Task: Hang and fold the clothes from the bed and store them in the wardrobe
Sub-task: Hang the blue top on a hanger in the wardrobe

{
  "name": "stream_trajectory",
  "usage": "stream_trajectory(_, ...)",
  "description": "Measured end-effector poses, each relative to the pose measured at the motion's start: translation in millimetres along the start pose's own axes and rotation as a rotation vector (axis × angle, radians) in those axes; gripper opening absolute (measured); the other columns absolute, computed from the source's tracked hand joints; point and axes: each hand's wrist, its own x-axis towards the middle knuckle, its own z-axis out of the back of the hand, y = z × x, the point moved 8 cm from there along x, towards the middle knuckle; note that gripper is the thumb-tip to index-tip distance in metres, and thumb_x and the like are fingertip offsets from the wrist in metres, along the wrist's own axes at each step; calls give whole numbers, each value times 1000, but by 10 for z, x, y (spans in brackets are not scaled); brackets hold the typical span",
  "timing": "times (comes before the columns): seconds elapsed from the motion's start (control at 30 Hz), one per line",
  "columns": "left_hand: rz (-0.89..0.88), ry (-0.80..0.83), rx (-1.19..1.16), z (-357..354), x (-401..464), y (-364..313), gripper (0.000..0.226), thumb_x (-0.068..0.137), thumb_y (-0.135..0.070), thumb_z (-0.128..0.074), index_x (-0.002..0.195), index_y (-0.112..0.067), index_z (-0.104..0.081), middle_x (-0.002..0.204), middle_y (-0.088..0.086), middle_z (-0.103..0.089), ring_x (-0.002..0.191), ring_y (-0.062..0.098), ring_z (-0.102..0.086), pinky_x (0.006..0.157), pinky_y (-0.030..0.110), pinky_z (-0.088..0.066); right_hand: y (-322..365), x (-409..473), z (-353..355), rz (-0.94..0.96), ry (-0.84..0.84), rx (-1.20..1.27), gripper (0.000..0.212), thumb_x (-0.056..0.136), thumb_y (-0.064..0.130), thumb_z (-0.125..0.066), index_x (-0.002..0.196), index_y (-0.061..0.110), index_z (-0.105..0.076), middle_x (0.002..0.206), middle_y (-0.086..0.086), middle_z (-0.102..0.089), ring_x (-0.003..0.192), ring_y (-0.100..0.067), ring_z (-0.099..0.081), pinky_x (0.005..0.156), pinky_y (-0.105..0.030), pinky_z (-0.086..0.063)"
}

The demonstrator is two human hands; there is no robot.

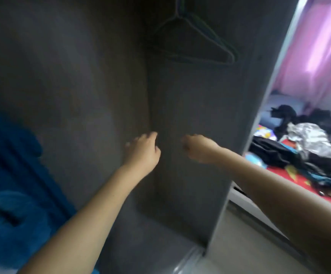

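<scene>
Arms reach into wardrobe (190,115); left hand (142,149) and right hand (198,148) loosely curled, holding nothing, blurred. Empty hangers (196,36) above, likely next grab. Clothes (302,147) piled on bed (279,171), far right.

Pale floor (239,244); pink curtain (318,36), apparently backlit, at far right.
</scene>
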Motion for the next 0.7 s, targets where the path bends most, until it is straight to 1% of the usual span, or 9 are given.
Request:
stream_trajectory(0.07, -86, 115, -45, -474, -28, -389, 45, 94, -24, -43, 139, -22, -39, 124, 4, -59, 114, 29, -55, 96, 42, -41, -469, -353, -445, -86, 181, -31, 33, 96, 24, -40, 118, 12, -61, 119, -16, -62, 108, -34, -60, 88, -39, -52)
stream_trajectory(0.13, -172, 226, -66, -870, -112, -811, 44, 95, -24, -40, 139, -23, -38, 121, 3, -60, 113, 27, -55, 96, 39, -40, -932, -756, -751, -195, 260, -5, 31, 95, 22, -42, 113, 9, -63, 116, -17, -63, 106, -34, -61, 86, -39, -53)
stream_trajectory(0.27, -306, 413, -142, -1487, -399, -1542, 41, 96, -23, -40, 137, -24, -43, 117, 3, -63, 106, 27, -58, 90, 35, -44, -1702, -1635, -1094, -375, 275, 67, 29, 97, 22, -42, 108, 12, -67, 114, -13, -65, 102, -33, -61, 82, -35, -49)
stream_trajectory(0.4, -318, 635, -244, -2066, -738, -2130, 38, 93, -24, -44, 130, -26, -51, 110, 3, -64, 97, 24, -60, 80, 31, -49, -2463, -2589, -1311, -568, 289, 133, 30, 98, 19, -39, 101, 3, -63, 111, -18, -64, 101, -33, -60, 78, -33, -44)
stream_trajectory(0.47, -326, 698, -257, -2303, -875, -2453, 39, 91, -22, -44, 128, -25, -55, 112, 3, -65, 98, 23, -61, 76, 28, -47, -2828, -3063, -1365, -665, 275, 184, 29, 97, 19, -37, 99, 5, -63, 110, -16, -65, 100, -32, -60, 80, -34, -46)
stream_trajectory(0.5, -331, 716, -265, -2403, -942, -2633, 39, 90, -22, -44, 127, -24, -56, 116, 4, -65, 101, 23, -61, 79, 28, -47, -2995, -3294, -1378, -707, 266, 199, 28, 97, 19, -37, 99, 7, -62, 109, -14, -65, 99, -31, -61, 81, -35, -48)
stream_trajectory(0.57, -343, 746, -272, -2590, -1100, -3033, 38, 90, -20, -45, 127, -21, -57, 124, 3, -62, 111, 23, -58, 92, 31, -47, -3321, -3768, -1422, -783, 256, 222, 28, 97, 20, -36, 100, 10, -61, 107, -12, -65, 97, -31, -61, 81, -36, -51)
stream_trajectory(0.63, -375, 767, -276, -2757, -1268, -3484, 38, 90, -20, -45, 127, -20, -57, 125, 3, -62, 114, 22, -57, 97, 32, -45, -3627, -4230, -1456, -853, 236, 228, 27, 96, 20, -34, 102, 12, -58, 107, -11, -65, 96, -32, -59, 81, -37, -51)
stream_trajectory(0.7, -434, 771, -277, -2888, -1453, -3983, 39, 90, -20, -46, 128, -19, -56, 120, 1, -63, 111, 20, -57, 95, 33, -46, -3929, -4682, -1459, -925, 190, 245, 32, 98, 24, -35, 122, 16, -53, 121, -10, -58, 110, -31, -55, 90, -40, -48)
